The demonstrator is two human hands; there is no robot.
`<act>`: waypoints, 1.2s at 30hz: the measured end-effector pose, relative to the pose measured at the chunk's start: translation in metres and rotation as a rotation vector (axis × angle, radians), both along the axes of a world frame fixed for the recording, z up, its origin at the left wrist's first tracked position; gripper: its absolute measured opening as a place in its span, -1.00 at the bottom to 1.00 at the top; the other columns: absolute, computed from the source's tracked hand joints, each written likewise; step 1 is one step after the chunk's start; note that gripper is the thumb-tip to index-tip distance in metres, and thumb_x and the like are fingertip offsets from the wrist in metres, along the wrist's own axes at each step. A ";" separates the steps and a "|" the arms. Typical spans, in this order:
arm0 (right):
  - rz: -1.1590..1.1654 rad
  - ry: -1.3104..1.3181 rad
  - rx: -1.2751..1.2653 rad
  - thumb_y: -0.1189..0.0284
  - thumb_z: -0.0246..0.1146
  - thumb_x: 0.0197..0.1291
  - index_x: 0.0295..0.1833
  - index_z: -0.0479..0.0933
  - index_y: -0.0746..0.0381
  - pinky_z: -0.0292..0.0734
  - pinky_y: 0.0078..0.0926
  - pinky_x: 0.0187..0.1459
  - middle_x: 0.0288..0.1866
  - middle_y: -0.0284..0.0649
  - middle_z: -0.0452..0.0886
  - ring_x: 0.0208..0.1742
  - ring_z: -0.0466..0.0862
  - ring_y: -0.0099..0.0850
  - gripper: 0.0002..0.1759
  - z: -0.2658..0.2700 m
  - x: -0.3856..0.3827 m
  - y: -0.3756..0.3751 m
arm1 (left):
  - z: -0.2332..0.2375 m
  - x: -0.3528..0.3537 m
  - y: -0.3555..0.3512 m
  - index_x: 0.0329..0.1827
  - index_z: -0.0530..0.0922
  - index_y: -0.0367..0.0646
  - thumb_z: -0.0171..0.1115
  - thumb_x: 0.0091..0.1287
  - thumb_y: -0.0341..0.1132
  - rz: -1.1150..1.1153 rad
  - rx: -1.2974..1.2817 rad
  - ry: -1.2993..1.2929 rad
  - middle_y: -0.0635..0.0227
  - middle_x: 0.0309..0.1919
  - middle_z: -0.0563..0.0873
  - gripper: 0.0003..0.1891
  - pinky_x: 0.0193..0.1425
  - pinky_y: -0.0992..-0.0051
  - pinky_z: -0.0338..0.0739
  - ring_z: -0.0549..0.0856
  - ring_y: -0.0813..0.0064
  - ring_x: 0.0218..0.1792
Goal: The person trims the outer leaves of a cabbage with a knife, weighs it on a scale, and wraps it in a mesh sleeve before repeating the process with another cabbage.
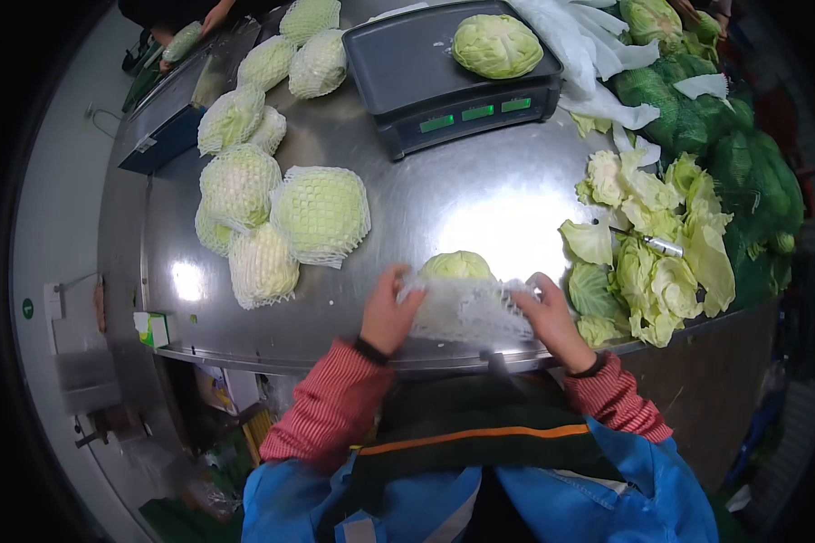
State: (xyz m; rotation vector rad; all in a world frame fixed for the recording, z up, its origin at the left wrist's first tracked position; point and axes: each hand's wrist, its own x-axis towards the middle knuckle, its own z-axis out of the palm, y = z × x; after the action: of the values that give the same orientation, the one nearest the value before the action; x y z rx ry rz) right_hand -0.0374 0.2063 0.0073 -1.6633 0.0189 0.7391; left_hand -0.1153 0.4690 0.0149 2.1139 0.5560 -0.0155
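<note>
**Fitting a net sleeve to a cabbage.** A bare cabbage [455,265] is shown near the near edge of the steel table [480,195]. Just nearer than it, a white foam net sleeve [466,309] is held stretched between the two hands. The left hand [388,317] is closed on the sleeve's left end and the right hand [552,321] on its right end, with the fingers pinched into the mesh. The sleeve overlaps the near side of the head; whether its mouth is already around the cabbage cannot be told.

A heap of netted cabbages [263,213] is laid to the left. At the far side a scale [453,95] is set, with another bare head [496,45] on its pan. To the right, trimmed leaves [652,262] are piled with a knife [650,242] among them, and green sacks [743,154] are stacked beyond. Another person's hand [215,16] is seen at the far left corner.

For a clean fit, it is judged that the pull should be shared equally by both hands, so that the mesh is widened without being torn. The mouth is best opened wider than the head before being drawn over it. The head is best steadied on the table, away from the edge, so that the outer leaves are not folded back.
</note>
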 end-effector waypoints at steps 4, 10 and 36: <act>-0.162 0.043 -0.076 0.09 -0.01 0.51 -0.07 0.56 0.48 0.48 -0.39 -0.16 -0.28 -0.23 0.66 -0.29 0.58 -0.40 -0.42 -0.055 0.013 0.026 | -0.069 0.045 0.015 -0.04 0.65 -0.28 0.05 0.45 0.05 -0.180 -0.033 0.188 0.04 -0.26 0.75 -0.50 0.03 0.30 0.57 0.74 0.19 -0.14; -0.229 0.303 0.042 0.11 0.04 0.48 -0.17 0.56 0.52 0.50 -0.38 -0.18 -0.37 -0.23 0.67 -0.28 0.62 -0.39 -0.42 -0.026 -0.013 0.021 | -0.042 0.010 0.003 -0.04 0.64 -0.40 -0.06 0.53 -0.02 0.313 -1.234 0.337 0.26 -0.14 0.78 -0.47 0.00 0.36 0.61 0.75 0.37 -0.10; 0.036 -1.340 -1.099 0.44 0.25 0.06 -0.16 0.56 0.18 0.46 -0.20 -0.14 -0.22 -0.18 0.53 -0.11 0.56 -0.17 -0.81 0.017 0.273 -0.057 | -0.030 -0.051 0.046 0.18 0.52 -0.13 0.42 0.17 -0.37 0.032 0.132 0.219 0.31 -0.26 0.67 -0.52 -0.09 0.49 0.58 0.66 0.54 -0.23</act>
State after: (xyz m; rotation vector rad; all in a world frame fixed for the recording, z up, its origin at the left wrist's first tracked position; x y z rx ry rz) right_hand 0.2353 0.1496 0.0246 -2.9045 -0.6483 -0.6456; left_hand -0.1659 0.5153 -0.0154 2.2461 0.7374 -0.1991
